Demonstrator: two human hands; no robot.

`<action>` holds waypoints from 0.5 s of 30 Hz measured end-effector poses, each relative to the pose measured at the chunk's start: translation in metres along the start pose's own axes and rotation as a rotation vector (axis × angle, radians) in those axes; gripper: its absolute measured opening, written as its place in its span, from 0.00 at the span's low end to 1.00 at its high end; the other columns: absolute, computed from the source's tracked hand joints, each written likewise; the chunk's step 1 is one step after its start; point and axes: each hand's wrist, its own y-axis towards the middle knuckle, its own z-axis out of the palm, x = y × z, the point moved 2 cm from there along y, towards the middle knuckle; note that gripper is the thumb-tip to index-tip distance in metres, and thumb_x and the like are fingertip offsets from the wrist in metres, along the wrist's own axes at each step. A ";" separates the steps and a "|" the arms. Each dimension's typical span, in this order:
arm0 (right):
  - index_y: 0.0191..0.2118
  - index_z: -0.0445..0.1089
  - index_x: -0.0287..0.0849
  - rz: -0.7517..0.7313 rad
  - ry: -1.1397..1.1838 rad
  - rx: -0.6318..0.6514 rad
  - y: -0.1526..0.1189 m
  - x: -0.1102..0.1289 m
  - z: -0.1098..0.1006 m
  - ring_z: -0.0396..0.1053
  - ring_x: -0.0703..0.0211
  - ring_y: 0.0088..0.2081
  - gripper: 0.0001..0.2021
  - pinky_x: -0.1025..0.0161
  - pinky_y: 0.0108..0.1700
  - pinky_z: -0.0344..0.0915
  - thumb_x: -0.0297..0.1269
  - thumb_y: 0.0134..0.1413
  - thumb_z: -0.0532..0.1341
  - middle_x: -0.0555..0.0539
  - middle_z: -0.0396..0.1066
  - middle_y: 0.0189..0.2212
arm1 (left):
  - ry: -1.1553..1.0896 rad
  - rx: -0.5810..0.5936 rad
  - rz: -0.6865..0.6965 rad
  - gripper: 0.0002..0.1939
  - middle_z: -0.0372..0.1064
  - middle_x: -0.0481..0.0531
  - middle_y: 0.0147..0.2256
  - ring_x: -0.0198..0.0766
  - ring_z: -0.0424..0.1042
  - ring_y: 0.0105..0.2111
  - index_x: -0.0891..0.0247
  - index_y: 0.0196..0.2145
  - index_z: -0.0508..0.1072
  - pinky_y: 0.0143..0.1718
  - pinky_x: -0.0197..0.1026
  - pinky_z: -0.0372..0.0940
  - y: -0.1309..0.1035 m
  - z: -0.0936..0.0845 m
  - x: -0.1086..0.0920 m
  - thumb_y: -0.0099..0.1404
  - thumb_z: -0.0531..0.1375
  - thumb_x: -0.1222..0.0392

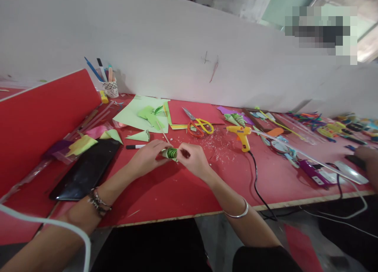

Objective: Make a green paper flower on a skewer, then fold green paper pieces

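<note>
Near the middle of the red table, a small green paper piece with dark curved lines point(171, 153) is between my two hands. My left hand point(152, 156) has its fingers closed on the left side of this piece. At its right edge, my right hand point(193, 158) is pinched; whether anything else is between those fingertips is hidden. A pale green paper cone point(140, 136) lies just behind my left hand, close to a black and white marker point(136, 147). Scissors with red and yellow handles point(199, 125) rest open behind my right hand.
A yellow glue gun point(242, 137) with a black cord stands to the right, near a purple box point(314, 173). Red and green sheets point(189, 112) lie at the back. On the left are a black tablet point(88, 169) and a pen cup point(110, 88). Another person's hand point(366, 156) shows far right.
</note>
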 end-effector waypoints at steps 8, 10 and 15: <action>0.19 0.57 0.40 0.142 0.180 -0.021 0.002 -0.004 0.002 0.52 0.70 0.20 0.07 0.71 0.24 0.49 0.31 0.44 0.52 0.55 0.55 0.16 | 0.032 -0.010 0.026 0.10 0.65 0.52 0.36 0.38 0.63 0.36 0.63 0.40 0.65 0.36 0.38 0.60 0.000 0.000 -0.001 0.59 0.56 0.60; 0.18 0.56 0.40 0.184 0.236 -0.022 0.002 -0.005 0.003 0.53 0.70 0.20 0.07 0.71 0.24 0.49 0.32 0.43 0.52 0.55 0.55 0.16 | 0.057 -0.014 0.035 0.10 0.65 0.52 0.36 0.38 0.64 0.37 0.63 0.39 0.65 0.36 0.38 0.60 0.000 0.000 -0.001 0.59 0.56 0.60; 0.17 0.56 0.41 0.294 0.399 0.037 0.002 -0.007 0.007 0.54 0.69 0.19 0.08 0.71 0.22 0.50 0.32 0.43 0.51 0.55 0.54 0.14 | 0.126 -0.028 0.067 0.09 0.65 0.53 0.35 0.38 0.64 0.36 0.64 0.39 0.65 0.36 0.38 0.61 0.000 -0.001 -0.002 0.59 0.56 0.61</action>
